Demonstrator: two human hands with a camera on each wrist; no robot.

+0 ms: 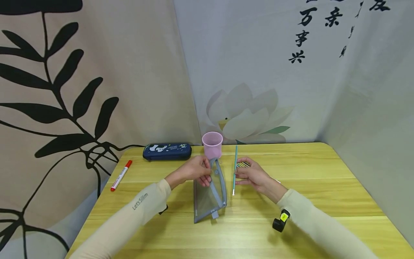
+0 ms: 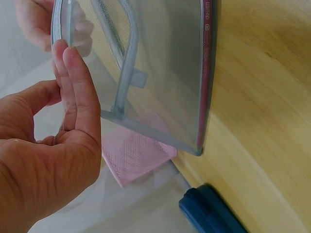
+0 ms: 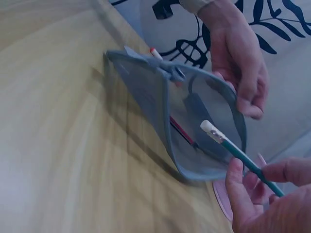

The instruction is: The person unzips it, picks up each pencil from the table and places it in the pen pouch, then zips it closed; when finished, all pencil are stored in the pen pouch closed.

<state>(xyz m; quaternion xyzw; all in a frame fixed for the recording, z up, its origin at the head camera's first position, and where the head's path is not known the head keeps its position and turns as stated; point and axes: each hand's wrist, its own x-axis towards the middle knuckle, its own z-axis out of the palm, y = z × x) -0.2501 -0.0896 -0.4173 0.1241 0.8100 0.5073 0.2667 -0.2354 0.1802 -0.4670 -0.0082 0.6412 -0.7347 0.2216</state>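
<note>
Pouch (image 1: 204, 203): gaped, pinched by left fingers (image 1: 206, 172).
Pencil (image 1: 235, 154): gripped by right fingers (image 1: 244, 171).
Left sleeve (image 1: 142, 203): read "Let's Slim".
Cup (image 1: 212, 149): stood by table's (image 1: 207, 244) far edge.

Pouch (image 1: 204, 201): sheer, fine mesh with smooth, dull edging
Pencil (image 3: 239, 154): smooth painted barrel, shiny metal ferrule, matt rubber-like eraser
Cup at the desk's far edge (image 1: 212, 146): plastic-looking, smooth rim, woven-textured wall
Case along the far edge (image 1: 166, 152): smooth, soft sheen
Marker near the left edge (image 1: 121, 177): smooth plastic
Desk (image 1: 307, 169): wood-grained, smooth, faintly glossy
Backdrop (image 1: 145, 72): matt, printed cloth
Sleeves (image 1: 147, 201): soft matt cloth
</note>
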